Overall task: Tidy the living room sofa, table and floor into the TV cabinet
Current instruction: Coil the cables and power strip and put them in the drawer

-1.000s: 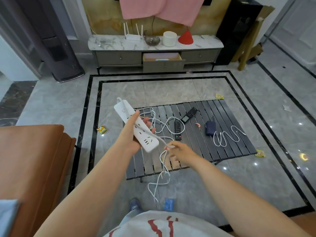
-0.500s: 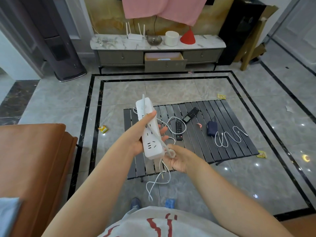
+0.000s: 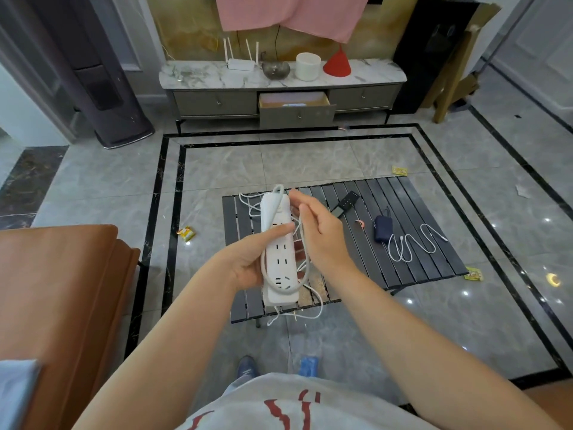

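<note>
White power strip [image 3: 280, 249] stands upright in your left hand [image 3: 248, 262], above near end of black slat table [image 3: 412, 252]. Your thumb presses across its front, fingers curl behind. White cord [image 3: 305, 262] loops round strip's lower end. Your right hand [image 3: 321, 235] sits just right of strip, fingers curled on cord. Past your grip: black remote [image 3: 344, 203], blue pouch [image 3: 382, 228], white cable [image 3: 412, 246] on table. Farther off, TV cabinet [image 3: 279, 79] with middle drawer [image 3: 297, 111] pulled open.

arms: bare, no sleeves | left hand [image 3: 248, 265], right hand [image 3: 322, 237]: no rings or gloves | shirt [image 3: 297, 405]: light grey, red print | shoes [image 3: 246, 366]: blue
</note>
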`<state>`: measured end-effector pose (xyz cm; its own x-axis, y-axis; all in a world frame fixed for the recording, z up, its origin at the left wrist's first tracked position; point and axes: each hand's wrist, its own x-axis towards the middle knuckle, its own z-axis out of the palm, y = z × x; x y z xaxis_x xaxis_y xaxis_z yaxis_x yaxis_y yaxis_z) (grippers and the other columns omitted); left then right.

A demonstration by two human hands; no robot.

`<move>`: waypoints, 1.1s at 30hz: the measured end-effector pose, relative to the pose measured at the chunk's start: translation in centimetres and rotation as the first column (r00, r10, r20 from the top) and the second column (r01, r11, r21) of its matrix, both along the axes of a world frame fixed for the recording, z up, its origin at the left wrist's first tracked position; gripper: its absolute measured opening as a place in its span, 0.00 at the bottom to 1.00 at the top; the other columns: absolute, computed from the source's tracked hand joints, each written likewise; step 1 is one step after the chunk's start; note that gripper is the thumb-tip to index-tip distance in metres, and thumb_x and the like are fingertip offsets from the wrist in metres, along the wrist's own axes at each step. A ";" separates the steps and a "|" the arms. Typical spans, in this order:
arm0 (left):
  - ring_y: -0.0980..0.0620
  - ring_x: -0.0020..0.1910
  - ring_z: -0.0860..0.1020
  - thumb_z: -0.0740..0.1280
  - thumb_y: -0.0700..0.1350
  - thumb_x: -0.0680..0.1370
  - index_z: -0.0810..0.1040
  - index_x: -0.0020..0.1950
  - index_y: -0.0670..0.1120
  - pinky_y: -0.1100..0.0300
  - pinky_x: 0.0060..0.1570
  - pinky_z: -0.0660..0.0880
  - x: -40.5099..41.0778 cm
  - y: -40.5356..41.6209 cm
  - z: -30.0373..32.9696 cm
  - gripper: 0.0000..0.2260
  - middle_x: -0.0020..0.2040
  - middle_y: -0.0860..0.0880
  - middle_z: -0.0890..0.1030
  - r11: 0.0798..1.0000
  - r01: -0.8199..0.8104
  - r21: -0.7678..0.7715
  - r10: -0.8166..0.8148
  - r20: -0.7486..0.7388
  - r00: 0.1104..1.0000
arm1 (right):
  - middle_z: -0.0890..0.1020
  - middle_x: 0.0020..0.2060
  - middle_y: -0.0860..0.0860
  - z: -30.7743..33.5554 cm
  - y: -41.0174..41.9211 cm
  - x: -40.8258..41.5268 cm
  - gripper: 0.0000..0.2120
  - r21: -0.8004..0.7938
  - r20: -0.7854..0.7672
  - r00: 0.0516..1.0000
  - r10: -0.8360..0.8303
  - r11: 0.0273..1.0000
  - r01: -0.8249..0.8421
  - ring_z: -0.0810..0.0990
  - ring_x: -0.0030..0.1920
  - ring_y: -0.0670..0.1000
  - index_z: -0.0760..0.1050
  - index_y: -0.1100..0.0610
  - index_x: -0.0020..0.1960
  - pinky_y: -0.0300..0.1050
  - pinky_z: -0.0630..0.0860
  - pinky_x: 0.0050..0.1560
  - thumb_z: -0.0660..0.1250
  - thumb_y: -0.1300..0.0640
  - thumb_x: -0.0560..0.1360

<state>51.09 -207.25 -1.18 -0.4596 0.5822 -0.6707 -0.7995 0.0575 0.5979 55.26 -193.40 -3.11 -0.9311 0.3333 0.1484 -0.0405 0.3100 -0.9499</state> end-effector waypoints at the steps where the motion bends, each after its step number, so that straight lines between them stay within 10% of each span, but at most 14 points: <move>1: 0.46 0.42 0.84 0.73 0.48 0.74 0.81 0.53 0.43 0.51 0.46 0.82 0.1 0.0 0.0 0.12 0.45 0.43 0.85 1.000 0.025 0.007 -0.025 -0.028 0.999 | 0.76 0.69 0.48 -0.2 -0.1 0.0 0.17 0.047 -0.013 1.000 0.025 0.999 -0.024 0.72 0.70 0.42 0.74 0.56 0.69 0.45 0.68 0.72 0.55 0.60 0.84; 12: 0.48 0.36 0.80 0.76 0.47 0.69 0.82 0.42 0.42 0.54 0.43 0.81 1.2 -0.5 -0.7 0.10 0.38 0.44 0.81 0.982 0.173 0.080 -0.174 0.009 0.985 | 0.52 0.79 0.40 1.7 0.2 0.1 0.23 0.043 0.141 0.949 0.280 0.956 -0.289 0.49 0.76 0.33 0.54 0.48 0.80 0.30 0.48 0.73 0.50 0.50 0.86; 19: 0.47 0.39 0.84 0.73 0.50 0.71 0.84 0.47 0.43 0.55 0.41 0.82 2.4 -0.1 -0.8 0.12 0.43 0.43 0.85 0.990 0.034 0.138 -0.032 -0.020 0.999 | 0.37 0.76 0.31 2.0 0.0 -0.3 0.29 0.182 0.173 0.943 0.285 0.931 -0.315 0.43 0.74 0.29 0.41 0.37 0.79 0.50 0.43 0.77 0.40 0.33 0.80; 24: 0.47 0.37 0.84 0.75 0.51 0.69 0.82 0.50 0.42 0.55 0.38 0.80 2.1 0.6 -0.4 0.16 0.42 0.43 0.84 0.997 0.003 0.082 0.004 -0.084 0.996 | 0.38 0.77 0.32 1.9 -0.4 -0.2 0.30 -0.124 0.168 0.936 0.309 0.949 -0.291 0.40 0.75 0.31 0.40 0.38 0.79 0.49 0.40 0.78 0.40 0.33 0.79; 30: 0.45 0.35 0.82 0.71 0.36 0.74 0.80 0.50 0.42 0.52 0.38 0.82 1.8 0.8 -0.1 0.06 0.38 0.41 0.84 0.998 -0.055 0.018 0.058 -0.256 0.965 | 0.42 0.78 0.33 1.6 -0.1 -0.2 0.29 -0.233 0.167 0.920 0.354 0.921 -0.312 0.42 0.77 0.35 0.42 0.35 0.78 0.50 0.43 0.79 0.44 0.33 0.79; 33: 0.47 0.32 0.82 0.69 0.33 0.74 0.80 0.49 0.40 0.55 0.34 0.80 1.7 0.7 0.3 0.06 0.36 0.41 0.83 0.999 -0.040 0.016 0.043 -0.252 0.967 | 0.46 0.79 0.37 1.8 0.0 -0.2 0.27 -0.231 0.167 0.914 0.369 0.916 -0.327 0.56 0.76 0.40 0.44 0.32 0.77 0.43 0.62 0.74 0.45 0.32 0.79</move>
<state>52.78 -206.54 -0.89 -0.6372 0.5654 -0.5238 -0.6239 0.0205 0.7812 55.07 -193.42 -1.27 -0.9958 -0.0151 -0.0908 0.0884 0.1201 -0.9888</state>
